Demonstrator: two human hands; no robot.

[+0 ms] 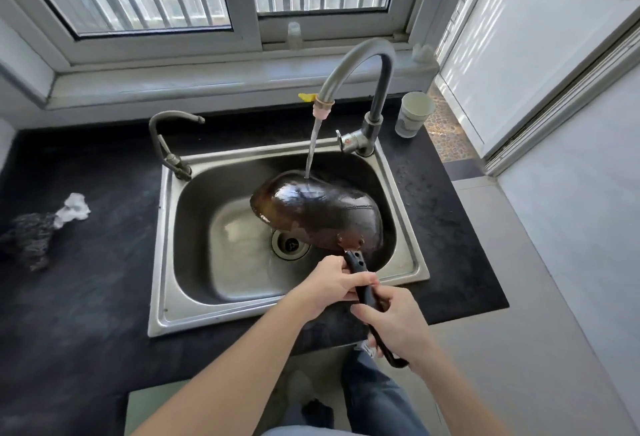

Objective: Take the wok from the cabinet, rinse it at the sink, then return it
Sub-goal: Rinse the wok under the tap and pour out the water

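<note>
The dark wok [317,212] hangs turned over above the steel sink [166,255], its wet brown underside facing up. Water streams from the tall faucet [367,65] onto the far side of that underside. Its black handle [367,292] points toward me. My left hand [327,285] grips the handle close to the wok. My right hand [394,323] grips the handle further back, with the hooked end sticking out below it. The inside of the wok is hidden.
A second, smaller tap [166,144] stands at the sink's back left corner. A white paper cup [414,113] sits on the black counter [86,279] at the back right. A crumpled tissue and a dark scrubber [52,224] lie left of the sink. The drain [290,245] shows below the wok.
</note>
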